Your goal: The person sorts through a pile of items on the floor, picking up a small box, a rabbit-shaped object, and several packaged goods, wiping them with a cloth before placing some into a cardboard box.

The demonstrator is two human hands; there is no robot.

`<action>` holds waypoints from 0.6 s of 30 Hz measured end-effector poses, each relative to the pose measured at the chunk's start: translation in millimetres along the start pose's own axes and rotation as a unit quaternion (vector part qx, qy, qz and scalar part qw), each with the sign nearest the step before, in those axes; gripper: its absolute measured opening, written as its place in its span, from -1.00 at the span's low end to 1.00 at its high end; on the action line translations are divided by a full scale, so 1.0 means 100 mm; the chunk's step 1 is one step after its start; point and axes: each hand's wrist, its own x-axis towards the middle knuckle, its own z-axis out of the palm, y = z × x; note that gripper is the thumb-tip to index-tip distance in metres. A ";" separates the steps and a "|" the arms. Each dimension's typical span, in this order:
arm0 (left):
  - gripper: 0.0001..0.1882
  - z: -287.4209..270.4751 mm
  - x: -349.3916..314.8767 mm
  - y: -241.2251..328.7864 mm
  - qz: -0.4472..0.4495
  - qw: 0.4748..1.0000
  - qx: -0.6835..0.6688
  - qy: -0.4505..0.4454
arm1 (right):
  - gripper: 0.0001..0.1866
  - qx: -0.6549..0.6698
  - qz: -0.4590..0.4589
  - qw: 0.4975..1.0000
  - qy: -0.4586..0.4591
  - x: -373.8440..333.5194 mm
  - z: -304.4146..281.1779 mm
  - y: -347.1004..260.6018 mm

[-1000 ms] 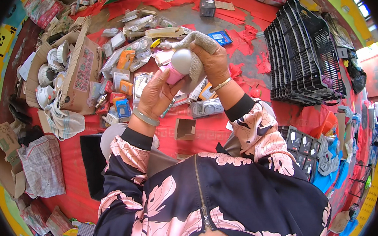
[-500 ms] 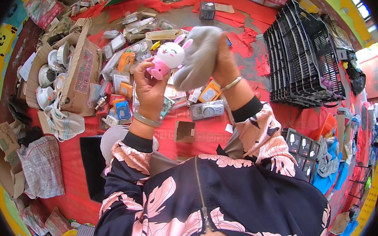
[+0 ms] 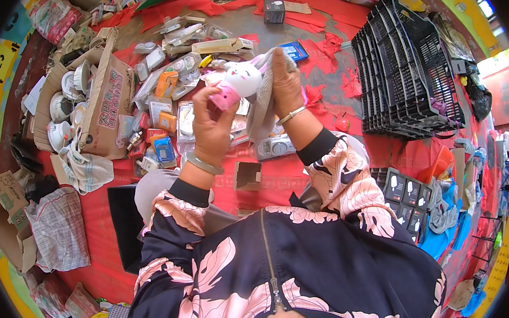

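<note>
Red sheet point(image 3: 289, 175): lay under small boxes point(image 3: 167, 83).
Bunny point(image 3: 241, 79): was up over them (pink and white), right by the grey cloth point(image 3: 260, 110).
Left hand point(image 3: 212, 125): pinched the bunny.
Right hand point(image 3: 286, 88): squeezed the grey cloth.
Wiping: seemed the step; the next rub called for steady holding.

Boxed goods point(image 3: 395, 188) and crates point(image 3: 410, 73) suggest a shop.

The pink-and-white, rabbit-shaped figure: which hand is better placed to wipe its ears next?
Probably the right hand: it holds the soft grey cloth close by the ears of the pink-and-white, rabbit-shaped figure, while the left hand grips the lower body.
</note>
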 end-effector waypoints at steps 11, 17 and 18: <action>-0.51 -0.14 -0.03 -0.10 -0.421 0.735 -0.521 -0.105 | -0.30 0.242 0.098 0.928 -0.265 -0.17 0.12 -0.05; -0.55 -0.13 -0.02 -0.08 -0.423 0.736 -0.515 -0.118 | -0.39 0.207 0.101 0.958 -0.169 -0.12 0.15 -0.03; -0.56 -0.13 -0.02 -0.09 -0.423 0.743 -0.507 -0.114 | -0.38 0.206 0.095 0.962 -0.153 -0.11 0.15 -0.02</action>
